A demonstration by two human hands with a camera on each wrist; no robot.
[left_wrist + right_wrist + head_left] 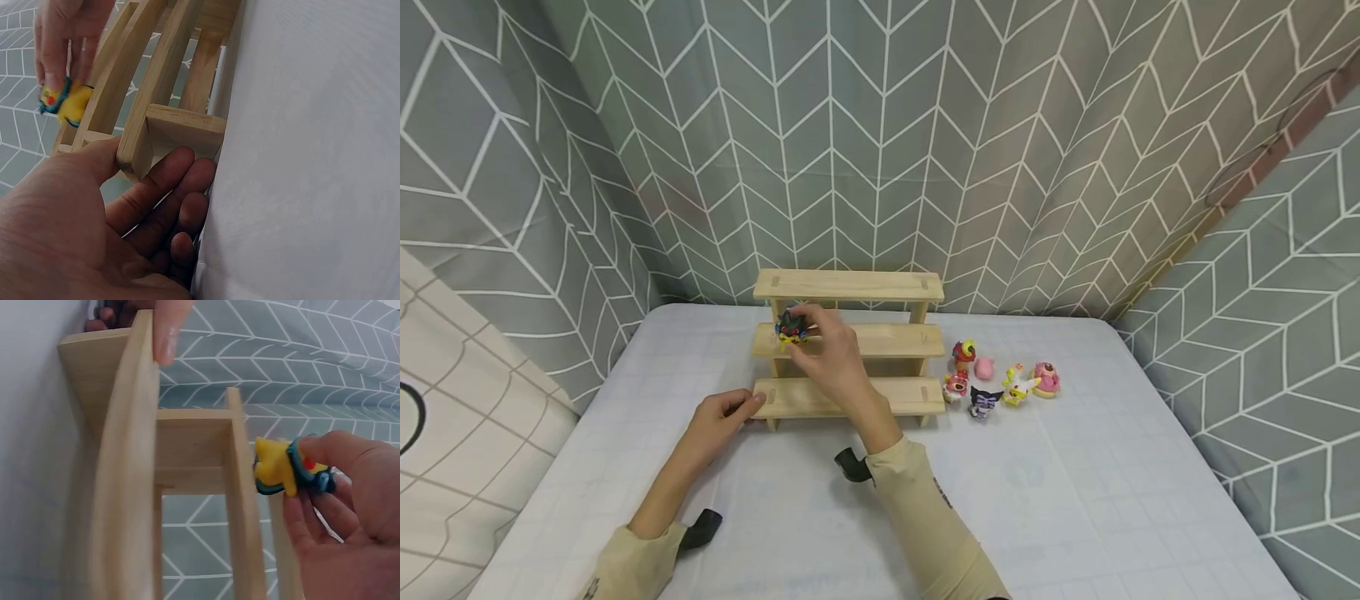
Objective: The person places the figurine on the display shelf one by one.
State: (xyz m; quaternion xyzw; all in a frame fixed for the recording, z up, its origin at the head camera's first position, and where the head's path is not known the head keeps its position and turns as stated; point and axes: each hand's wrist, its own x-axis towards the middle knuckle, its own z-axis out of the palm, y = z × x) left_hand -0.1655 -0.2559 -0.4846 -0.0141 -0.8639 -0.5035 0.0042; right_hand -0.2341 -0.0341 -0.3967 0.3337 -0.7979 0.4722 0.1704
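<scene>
A three-tier wooden display shelf (850, 398) stands on the white-covered table. My left hand (718, 421) grips the left end of its lowest tier, with the thumb on top and the curled fingers underneath, as the left wrist view shows. Between thumb and fingers, my right hand (835, 354) pinches a small yellow figurine (273, 465) with a dark teal hood or cape and a spot of red. It is held at the left end of the middle tier; in the right wrist view the figurine's yellow base comes right at the board's edge.
Right of the shelf, several small figurines stand grouped: a red-and-yellow one (964, 354), a pink pig-like one (984, 368), a purple-and-black one (984, 402), a white-and-yellow one (1017, 387) and a pink one (1046, 380). A patterned grey curtain (865, 150) hangs behind.
</scene>
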